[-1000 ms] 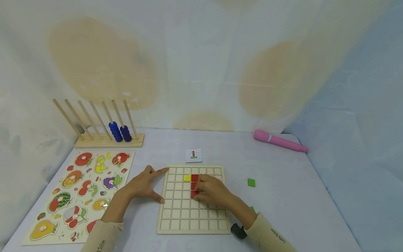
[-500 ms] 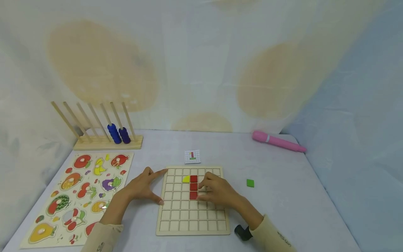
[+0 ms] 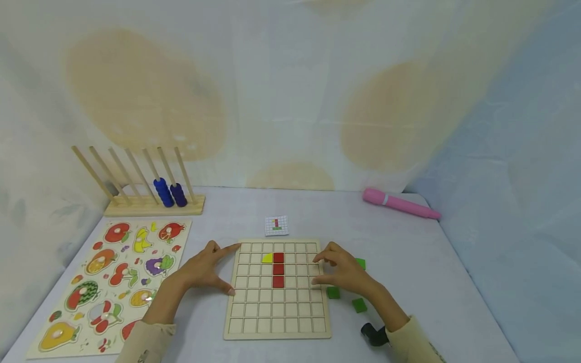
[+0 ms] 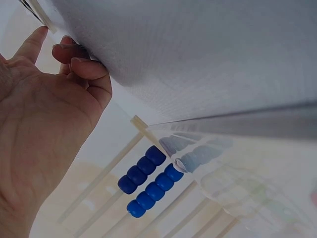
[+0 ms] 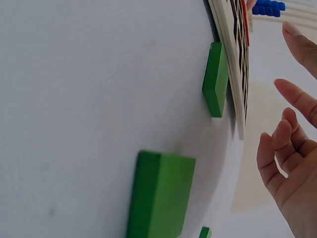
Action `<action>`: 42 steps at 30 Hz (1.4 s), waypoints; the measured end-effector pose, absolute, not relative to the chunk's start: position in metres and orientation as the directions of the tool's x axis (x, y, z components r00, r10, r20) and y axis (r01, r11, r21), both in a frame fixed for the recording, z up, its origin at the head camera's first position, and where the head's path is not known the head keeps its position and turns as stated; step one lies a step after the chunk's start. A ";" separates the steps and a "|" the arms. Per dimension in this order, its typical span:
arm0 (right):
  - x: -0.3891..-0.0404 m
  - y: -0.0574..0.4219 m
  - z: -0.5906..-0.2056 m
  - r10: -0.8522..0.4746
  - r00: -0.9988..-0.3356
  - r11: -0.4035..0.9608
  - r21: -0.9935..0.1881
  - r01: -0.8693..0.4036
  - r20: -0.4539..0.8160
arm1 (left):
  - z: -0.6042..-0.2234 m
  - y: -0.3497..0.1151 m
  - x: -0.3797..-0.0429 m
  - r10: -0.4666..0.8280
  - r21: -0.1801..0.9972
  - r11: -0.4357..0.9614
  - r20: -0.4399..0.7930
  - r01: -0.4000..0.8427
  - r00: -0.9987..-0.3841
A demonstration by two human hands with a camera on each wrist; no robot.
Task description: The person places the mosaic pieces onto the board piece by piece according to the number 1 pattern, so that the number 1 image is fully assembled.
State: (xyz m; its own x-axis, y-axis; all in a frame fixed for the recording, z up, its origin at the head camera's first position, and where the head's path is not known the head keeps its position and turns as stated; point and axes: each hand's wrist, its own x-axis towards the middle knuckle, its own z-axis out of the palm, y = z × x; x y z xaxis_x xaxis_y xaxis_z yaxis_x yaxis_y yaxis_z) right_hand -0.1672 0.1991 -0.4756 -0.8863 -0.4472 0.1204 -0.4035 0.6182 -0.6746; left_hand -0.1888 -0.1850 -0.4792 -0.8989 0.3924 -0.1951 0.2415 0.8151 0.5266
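A square wooden grid board [image 3: 254, 325] lies in the middle of the table. Three red tiles [image 3: 278, 269] form a column in its cells, with a yellow piece [image 3: 267, 258] left of the top one. My left hand [image 3: 198, 269] touches the board's left side with index finger and thumb spread, its other fingers curled in the left wrist view. Over the board's right edge hovers my right hand [image 3: 345, 272], thumb and index apart, holding nothing. Near it lie green tiles: one green tile [image 3: 333, 293] beside the board's edge, another green tile [image 3: 359, 305] farther right, a third partly hidden behind the hand.
Behind the board lies a small printed pattern card [image 3: 276, 226]. A fruit puzzle board [image 3: 91, 312] is at left, below a peg abacus [image 3: 154, 204] with blue beads. A pink stick [image 3: 401, 203] rests at back right. A black object [image 3: 374, 334] shows by the right sleeve.
My right hand has drawn back to the right, away from the red column to the board's right edge. Two green tiles it covered now show. My left hand stays in place.
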 end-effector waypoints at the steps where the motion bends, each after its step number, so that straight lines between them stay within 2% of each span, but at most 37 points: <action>1: -0.167 0.201 -0.476 -0.444 -0.889 0.617 -0.680 -0.397 0.116 | -0.479 -0.185 -0.189 0.393 0.527 0.814 -0.194 0.242 -0.899; 18: -0.162 0.248 -0.491 -0.331 -0.939 0.669 -0.679 -0.303 0.093 | -0.480 -0.186 -0.190 0.391 0.523 0.817 -0.195 0.242 -0.899; 24: -0.163 0.267 -0.493 -0.265 -0.957 0.709 -0.650 -0.275 0.116 | -0.481 -0.186 -0.191 0.396 0.532 0.811 -0.192 0.244 -0.898; 30: -0.162 0.278 -0.493 -0.195 -0.977 0.764 -0.612 -0.204 0.083 | -0.483 -0.185 -0.191 0.390 0.537 0.812 -0.209 0.228 -0.897; 42: -0.164 0.289 -0.498 -0.168 -0.982 0.811 -0.555 -0.186 0.085 | -0.484 -0.185 -0.191 0.374 0.529 0.822 -0.218 0.213 -0.901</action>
